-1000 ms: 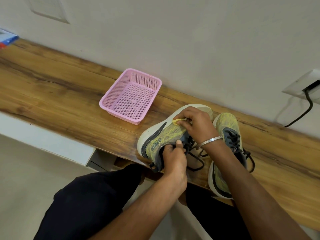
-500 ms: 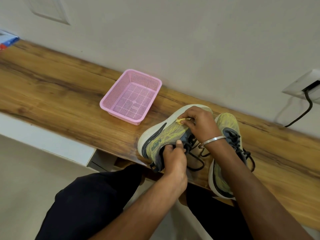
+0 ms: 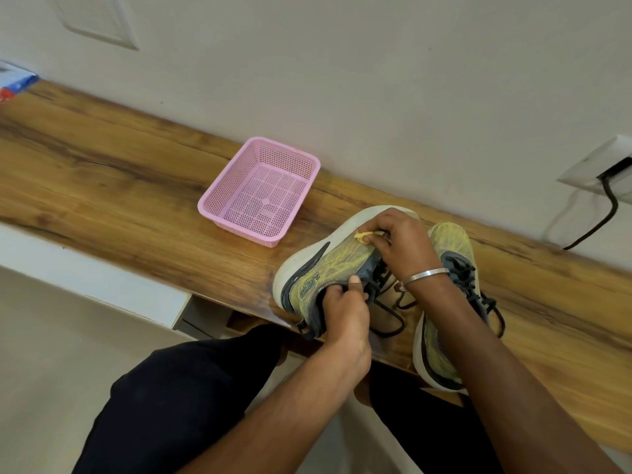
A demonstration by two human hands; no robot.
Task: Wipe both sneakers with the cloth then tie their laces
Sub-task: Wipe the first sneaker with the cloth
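Note:
Two yellow-green knit sneakers with white soles and dark laces lie on the wooden shelf [image 3: 119, 186]. The left sneaker [image 3: 328, 268] is tipped on its side, sole toward the pink basket. My left hand [image 3: 345, 304] grips its dark heel collar. My right hand [image 3: 402, 242] presses a small yellow cloth [image 3: 363, 236] against the toe area of that sneaker; most of the cloth is hidden under my fingers. The right sneaker [image 3: 448, 248] stands upright beside it, partly covered by my right forearm. Its laces hang loose.
An empty pink mesh basket [image 3: 219, 200] sits left of the sneakers near the wall. A wall socket with a black cable [image 3: 608, 196] is at the right. A red-and-blue packet [image 3: 13, 85] lies at the shelf's far left. My dark-trousered legs are below the shelf edge.
My right hand with the cloth has shifted slightly along the tipped sneaker's toe. My left hand keeps its hold on the heel.

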